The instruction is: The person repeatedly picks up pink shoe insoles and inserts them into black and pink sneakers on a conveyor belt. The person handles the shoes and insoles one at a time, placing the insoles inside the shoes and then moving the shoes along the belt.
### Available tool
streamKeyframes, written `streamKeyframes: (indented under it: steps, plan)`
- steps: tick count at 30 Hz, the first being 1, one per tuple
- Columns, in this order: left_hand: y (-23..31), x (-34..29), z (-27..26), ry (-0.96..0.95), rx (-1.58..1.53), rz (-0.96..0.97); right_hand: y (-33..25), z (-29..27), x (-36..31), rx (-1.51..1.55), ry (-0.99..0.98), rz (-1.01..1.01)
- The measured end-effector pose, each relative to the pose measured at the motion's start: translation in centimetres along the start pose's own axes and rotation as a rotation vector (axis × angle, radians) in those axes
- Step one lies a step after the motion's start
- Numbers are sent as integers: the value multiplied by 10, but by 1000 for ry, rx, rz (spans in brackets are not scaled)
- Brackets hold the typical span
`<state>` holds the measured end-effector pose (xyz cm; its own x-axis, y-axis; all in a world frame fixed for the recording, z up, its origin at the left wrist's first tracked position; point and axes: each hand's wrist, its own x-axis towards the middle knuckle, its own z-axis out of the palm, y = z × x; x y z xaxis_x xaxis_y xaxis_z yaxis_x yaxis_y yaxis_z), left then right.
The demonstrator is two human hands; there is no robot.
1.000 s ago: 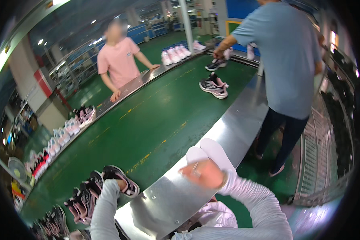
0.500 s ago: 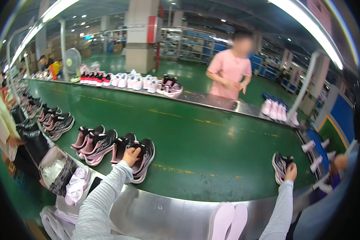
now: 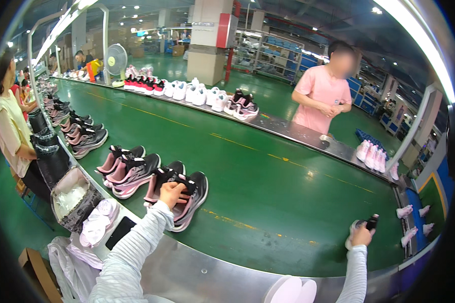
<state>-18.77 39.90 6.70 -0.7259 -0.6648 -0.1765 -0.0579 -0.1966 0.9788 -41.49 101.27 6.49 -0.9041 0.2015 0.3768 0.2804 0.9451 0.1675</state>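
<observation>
My left hand (image 3: pixel 172 196) grips the collar and tongue area of a black sneaker with pink lining (image 3: pixel 199 194) on the green belt, its fingers bent over the shoe's opening. Directly left of that shoe stands its look-alike (image 3: pixel 156 181), and another black and pink pair (image 3: pixel 141 174) lies beyond. Far to the right, my right hand (image 3: pixel 360 236) is wrapped round another black sneaker (image 3: pixel 372 222); most of that shoe is hidden behind the hand and slightly blurred. A pair of white insoles (image 3: pixel 285 290) lies on the metal ledge before me.
A phone (image 3: pixel 120 233), white rolled pieces (image 3: pixel 99 222) and a lined box of clear plastic (image 3: pixel 72 199) are on my left. Finished-looking shoes line the far metal ledge (image 3: pixel 283 126). A person in pink (image 3: pixel 321 96) stands beyond it; another in yellow (image 3: pixel 15 121) stands at left.
My view has turned left, shifting the scene rightward. My right hand has turned over the sneaker, tilting it and hiding more of it. My left hand stays at its shoe, with fingers repositioned.
</observation>
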Motion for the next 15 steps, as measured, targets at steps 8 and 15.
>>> streamKeyframes:
  steps: [8,15]
  plan:
    - [0,3,-7,17,-28,103,-174,-130,-147,371,-77,-804]
    - [-10,23,-6,46,-91,40,-221,-191,-271,729,-185,-1069]
